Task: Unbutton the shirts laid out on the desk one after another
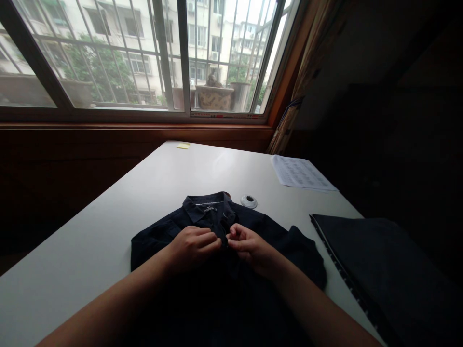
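A dark navy polo shirt (249, 219) lies front up on the white table, its collar pointing away from me and its short sleeves spread to both sides. My left hand (195, 245) is closed on the left edge of the front placket, just below the collar. Opposite it, my right hand (251, 246) pinches the right edge of the placket between thumb and forefinger. The two sets of fingertips almost meet over the neck opening. Any button between them is too small and dark to make out.
Beyond the collar sits a round cable grommet (249, 201) in the white table (90, 241). Printed sheets (302, 172) lie at the far right, a yellow sticky note (183, 145) at the far edge. Folded dark cloth (383, 260) is on the right. A barred window stands behind.
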A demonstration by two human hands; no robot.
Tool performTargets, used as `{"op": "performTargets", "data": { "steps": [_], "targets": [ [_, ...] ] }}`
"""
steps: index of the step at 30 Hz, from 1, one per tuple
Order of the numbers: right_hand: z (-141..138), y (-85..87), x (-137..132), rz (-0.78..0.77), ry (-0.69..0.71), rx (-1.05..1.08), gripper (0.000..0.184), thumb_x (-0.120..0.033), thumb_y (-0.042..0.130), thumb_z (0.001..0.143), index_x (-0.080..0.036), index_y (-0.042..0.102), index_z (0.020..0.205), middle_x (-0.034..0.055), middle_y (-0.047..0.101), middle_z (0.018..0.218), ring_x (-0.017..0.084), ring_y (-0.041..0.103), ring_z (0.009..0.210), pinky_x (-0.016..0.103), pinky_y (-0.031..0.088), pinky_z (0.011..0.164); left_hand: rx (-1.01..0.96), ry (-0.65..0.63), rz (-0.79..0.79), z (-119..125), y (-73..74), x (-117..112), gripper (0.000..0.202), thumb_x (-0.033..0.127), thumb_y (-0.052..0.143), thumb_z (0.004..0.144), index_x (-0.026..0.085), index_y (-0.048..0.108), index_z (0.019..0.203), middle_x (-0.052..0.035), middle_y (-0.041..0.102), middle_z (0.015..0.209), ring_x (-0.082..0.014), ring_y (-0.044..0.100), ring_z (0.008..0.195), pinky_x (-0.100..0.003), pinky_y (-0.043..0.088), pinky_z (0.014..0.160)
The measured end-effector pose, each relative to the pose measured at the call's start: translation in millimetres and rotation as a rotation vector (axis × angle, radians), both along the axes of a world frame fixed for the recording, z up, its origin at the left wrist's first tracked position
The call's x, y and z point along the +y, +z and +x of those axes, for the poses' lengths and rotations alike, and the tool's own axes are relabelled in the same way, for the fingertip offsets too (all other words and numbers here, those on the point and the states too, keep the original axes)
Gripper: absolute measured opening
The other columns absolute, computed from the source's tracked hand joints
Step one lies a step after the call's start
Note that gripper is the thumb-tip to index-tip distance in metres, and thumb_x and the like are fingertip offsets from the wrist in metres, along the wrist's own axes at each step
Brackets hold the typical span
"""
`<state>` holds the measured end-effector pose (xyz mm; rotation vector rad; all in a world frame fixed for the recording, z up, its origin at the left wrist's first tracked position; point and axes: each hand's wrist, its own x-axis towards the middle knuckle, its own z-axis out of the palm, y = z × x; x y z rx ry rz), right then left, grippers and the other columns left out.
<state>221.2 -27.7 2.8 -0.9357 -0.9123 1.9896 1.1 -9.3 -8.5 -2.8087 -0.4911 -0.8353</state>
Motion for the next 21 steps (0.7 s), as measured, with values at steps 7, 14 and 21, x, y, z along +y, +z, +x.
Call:
{"op": "performTargets", "data": {
  "steps": [7,14,21],
  "targets": [
    [-1.9,1.1,-0.9,-0.005,0.002,0.031,0.05,-0.021,0.091,0.055,-0.02,0.044,0.073,-0.0061,0.055,0.068,0.007,0.048,0.06,0.018,0.033,0.056,-0.009,-0.01,0.125,-0.8,5.6,-2.4,0.009,0.014,0.05,0.098,0.012,0.059,0.1,-0.0005,0.057,0.069,-0.0144,0.047,0.058,-0.031,0.035,0.05],
    [-3.0,-3.4,-0.1,-0.034,-0.011,0.069,0.047,-0.016,0.089,0.052,-0.019,0.047,0.072,-0.0049,0.06,0.066,0.009,0.05,0.061,0.022,0.038,0.063,-0.015,-0.051,0.175,-1.8,9.7,-4.1,0.009,0.013,0.053,0.096,0.012,0.059,0.102,-0.0006,0.058,0.069,-0.0139,0.049,0.057,-0.031,0.035,0.048],
    [-6.8,-4.4,-2.1,0.042,-0.073,0.042,0.05,-0.017,0.089,0.053,-0.02,0.043,0.072,-0.0052,0.062,0.07,0.009,0.052,0.062,0.022,0.036,0.062,-0.017,-0.034,0.169,-3.4,8.9,-4.2,0.01,0.015,0.052,0.095,0.013,0.06,0.1,-0.0005,0.056,0.068,-0.0141,0.048,0.057,-0.031,0.033,0.049]
  ]
}}
